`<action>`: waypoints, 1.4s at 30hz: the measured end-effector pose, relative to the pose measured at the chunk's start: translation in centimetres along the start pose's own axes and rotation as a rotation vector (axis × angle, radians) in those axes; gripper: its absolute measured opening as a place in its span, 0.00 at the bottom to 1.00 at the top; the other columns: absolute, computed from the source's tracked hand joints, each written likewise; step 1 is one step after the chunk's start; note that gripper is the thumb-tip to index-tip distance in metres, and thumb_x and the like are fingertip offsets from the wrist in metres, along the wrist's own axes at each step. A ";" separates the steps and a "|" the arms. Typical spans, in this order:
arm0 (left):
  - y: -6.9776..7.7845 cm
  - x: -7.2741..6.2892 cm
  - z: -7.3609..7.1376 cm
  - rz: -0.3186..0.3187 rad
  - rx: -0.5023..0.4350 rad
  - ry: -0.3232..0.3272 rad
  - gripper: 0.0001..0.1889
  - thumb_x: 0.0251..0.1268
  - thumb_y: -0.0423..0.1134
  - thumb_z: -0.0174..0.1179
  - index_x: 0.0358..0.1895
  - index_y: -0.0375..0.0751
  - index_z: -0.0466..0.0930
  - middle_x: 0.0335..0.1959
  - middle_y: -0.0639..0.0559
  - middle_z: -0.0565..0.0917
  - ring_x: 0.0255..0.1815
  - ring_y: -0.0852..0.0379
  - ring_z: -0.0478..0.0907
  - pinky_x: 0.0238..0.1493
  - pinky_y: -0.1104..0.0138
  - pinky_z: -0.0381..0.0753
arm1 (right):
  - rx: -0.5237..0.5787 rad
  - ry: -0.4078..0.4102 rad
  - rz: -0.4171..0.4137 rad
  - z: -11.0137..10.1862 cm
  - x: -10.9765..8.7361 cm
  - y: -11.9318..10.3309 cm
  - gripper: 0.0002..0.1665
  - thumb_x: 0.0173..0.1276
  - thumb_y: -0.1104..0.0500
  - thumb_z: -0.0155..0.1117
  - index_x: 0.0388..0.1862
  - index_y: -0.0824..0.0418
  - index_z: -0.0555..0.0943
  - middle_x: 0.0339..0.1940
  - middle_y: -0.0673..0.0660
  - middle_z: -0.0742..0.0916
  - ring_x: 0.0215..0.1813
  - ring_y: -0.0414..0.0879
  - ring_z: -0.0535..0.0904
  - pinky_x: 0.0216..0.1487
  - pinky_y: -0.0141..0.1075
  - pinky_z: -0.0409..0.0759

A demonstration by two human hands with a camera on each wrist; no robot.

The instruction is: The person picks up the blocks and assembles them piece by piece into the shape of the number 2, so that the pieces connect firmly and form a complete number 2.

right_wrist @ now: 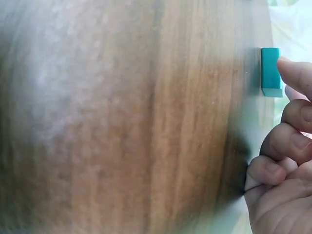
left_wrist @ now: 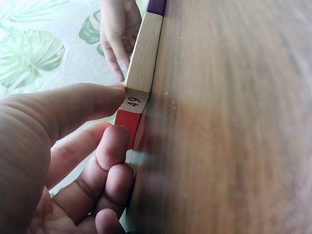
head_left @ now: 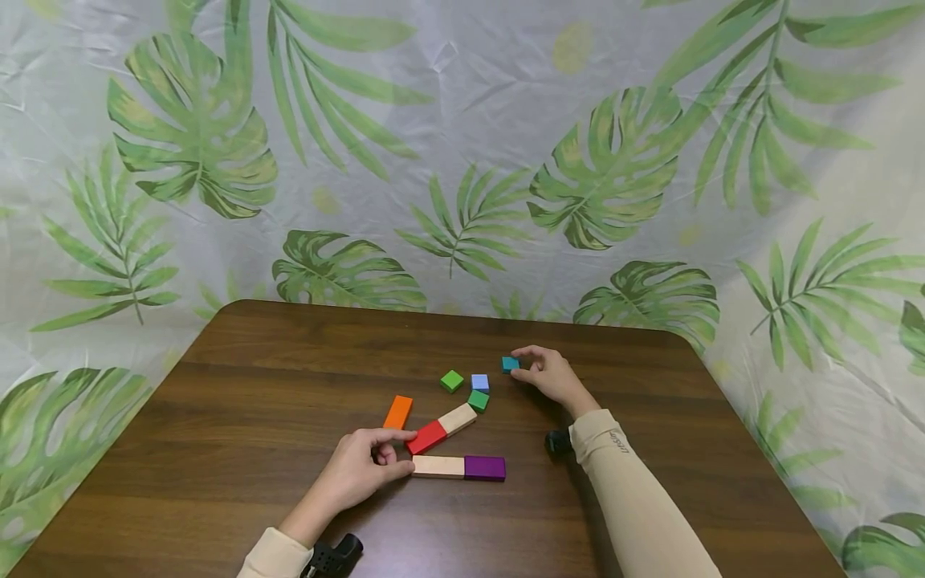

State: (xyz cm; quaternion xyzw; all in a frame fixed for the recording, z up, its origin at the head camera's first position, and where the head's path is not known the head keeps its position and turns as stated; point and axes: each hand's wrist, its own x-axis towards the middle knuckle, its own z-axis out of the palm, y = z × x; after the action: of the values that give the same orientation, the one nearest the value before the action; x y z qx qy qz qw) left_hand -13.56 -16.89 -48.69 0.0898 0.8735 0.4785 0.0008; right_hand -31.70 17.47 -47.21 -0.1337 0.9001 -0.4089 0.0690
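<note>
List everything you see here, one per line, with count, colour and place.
Wood-grain table: 1, brown, under the blocks
Leaf-print sheet: 1, pale with green, behind table
Red oblong block: 1, red, left end of angled row
Orange oblong block: 1, orange, beyond red one
Purple oblong block: 1, purple, right end of near row
Plain wooden oblong blocks: 2, natural, adjoining red and purple
Small green blocks: 2, lighter and darker, beyond plain ones
Small light-blue block: 1, blue, behind darker green
Small teal block: 1, teal, right of light-blue
Black wrist cameras: 2, black, one per wrist
Beige sleeves: 2, beige, both arms
Left-hand grip: 1, bare, at rows' left ends
Right-hand grip: 1, bare, pinching teal block
</note>
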 end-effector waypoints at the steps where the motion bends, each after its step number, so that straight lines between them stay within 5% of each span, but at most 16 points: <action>1: 0.0 0.0 0.0 -0.001 0.000 0.001 0.18 0.58 0.40 0.81 0.52 0.48 0.92 0.21 0.61 0.78 0.25 0.67 0.71 0.30 0.73 0.69 | 0.000 0.000 0.003 0.0 0.0 0.0 0.25 0.78 0.55 0.70 0.70 0.59 0.82 0.16 0.47 0.70 0.20 0.42 0.62 0.28 0.35 0.66; 42: 0.0 0.1 0.1 -0.005 0.007 -0.004 0.18 0.58 0.40 0.81 0.52 0.48 0.92 0.20 0.62 0.78 0.24 0.68 0.70 0.30 0.74 0.68 | -0.063 -0.025 -0.002 0.1 0.3 0.2 0.22 0.79 0.56 0.68 0.68 0.59 0.82 0.18 0.48 0.73 0.21 0.43 0.65 0.29 0.35 0.67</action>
State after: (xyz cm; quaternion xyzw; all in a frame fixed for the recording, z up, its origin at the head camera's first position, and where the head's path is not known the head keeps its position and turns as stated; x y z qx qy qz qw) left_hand -13.64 -16.80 -48.74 0.0886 0.8753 0.4754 0.0034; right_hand -31.98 17.43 -47.48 -0.1418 0.9115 -0.3786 0.0757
